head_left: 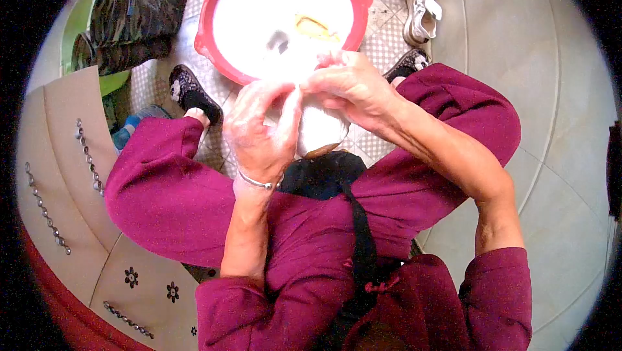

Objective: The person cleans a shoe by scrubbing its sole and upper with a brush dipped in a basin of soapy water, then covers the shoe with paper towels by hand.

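Note:
My left hand (259, 124), with a silver bracelet at its wrist, is bent with thumb and fingers brought together near the basin's lower rim. Close against it, my right hand (350, 88) has its fingers curled in a pinch. What lies between the fingertips is washed out by glare. Under both hands a white rounded thing (324, 127) with a brownish lower edge shows partly; the hands cover the rest. Just beyond stands a red basin (206, 23) holding bright white foam or suds. A yellow object (313, 27) and a dark spot show in the white.
White shoes (421, 17) stand along the wall at upper right. At upper left are camouflage boots or trousers (133, 20) by a green tub (79, 14). My knees spread to either side, a black strap (359, 221) between them. A panel with studs (65, 156) borders the left.

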